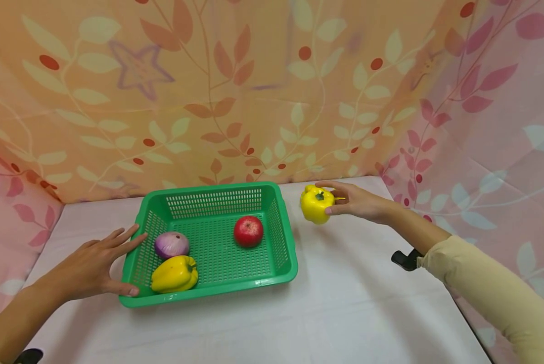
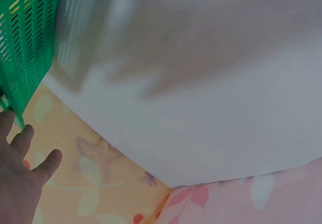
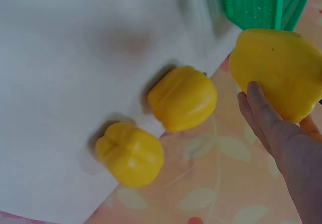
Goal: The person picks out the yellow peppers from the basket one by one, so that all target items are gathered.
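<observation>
My right hand (image 1: 358, 203) grips a yellow bell pepper (image 1: 315, 206) to the right of a green basket (image 1: 291, 253). The right wrist view shows that pepper lifted above the table. Two more yellow bell peppers, a farther one (image 3: 183, 99) and a nearer one (image 3: 131, 154), lie on the table there; the hand mostly hides them in the head view. My left hand (image 1: 94, 265) has its fingers spread along the basket's left rim, thumb at the front corner. Inside the basket are a purple onion (image 1: 172, 244), a yellow bell pepper (image 1: 175, 274) and a red apple (image 1: 248, 231).
A white cloth (image 1: 345, 303) covers the table. Floral curtains stand close behind it, with an orange one (image 1: 263, 101) at the back and a pink one (image 1: 495, 167) on the right. The basket has raised, slotted walls.
</observation>
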Action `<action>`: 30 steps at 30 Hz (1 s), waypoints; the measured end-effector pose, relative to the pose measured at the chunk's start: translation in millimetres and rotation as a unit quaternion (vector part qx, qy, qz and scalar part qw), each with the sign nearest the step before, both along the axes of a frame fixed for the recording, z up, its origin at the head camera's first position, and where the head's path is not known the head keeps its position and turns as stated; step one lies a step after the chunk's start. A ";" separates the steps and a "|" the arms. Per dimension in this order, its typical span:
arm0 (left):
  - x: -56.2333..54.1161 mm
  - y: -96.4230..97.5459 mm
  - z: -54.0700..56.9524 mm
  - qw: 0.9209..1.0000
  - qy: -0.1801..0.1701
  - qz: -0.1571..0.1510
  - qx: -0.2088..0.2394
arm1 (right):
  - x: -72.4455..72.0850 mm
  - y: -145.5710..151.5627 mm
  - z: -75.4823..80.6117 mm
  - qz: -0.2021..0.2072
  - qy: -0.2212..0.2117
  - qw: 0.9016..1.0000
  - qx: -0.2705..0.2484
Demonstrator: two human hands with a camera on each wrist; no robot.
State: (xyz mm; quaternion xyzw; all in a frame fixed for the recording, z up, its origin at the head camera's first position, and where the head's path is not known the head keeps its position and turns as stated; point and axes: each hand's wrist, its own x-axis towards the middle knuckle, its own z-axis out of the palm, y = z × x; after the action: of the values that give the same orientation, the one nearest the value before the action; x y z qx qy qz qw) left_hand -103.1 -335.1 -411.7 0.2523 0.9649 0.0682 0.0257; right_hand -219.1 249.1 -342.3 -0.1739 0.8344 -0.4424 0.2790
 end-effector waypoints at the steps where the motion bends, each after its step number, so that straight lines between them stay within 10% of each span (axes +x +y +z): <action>1: 0.0 0.0 0.1 1.000 0.000 0.001 0.000 | 0.2 4.1 -0.8 -0.004 0.002 1.000 0.005; 30: -0.2 0.0 -0.2 1.000 -0.011 0.005 0.002 | 8.9 95.1 -66.2 -0.145 -0.028 0.988 0.051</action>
State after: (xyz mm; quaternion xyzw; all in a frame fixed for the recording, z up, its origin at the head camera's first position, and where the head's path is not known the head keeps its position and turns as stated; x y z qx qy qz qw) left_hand -103.3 -335.1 -411.9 0.2471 0.9656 0.0731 0.0350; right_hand -210.2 344.2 -408.5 -0.0244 0.8641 -0.4395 0.2441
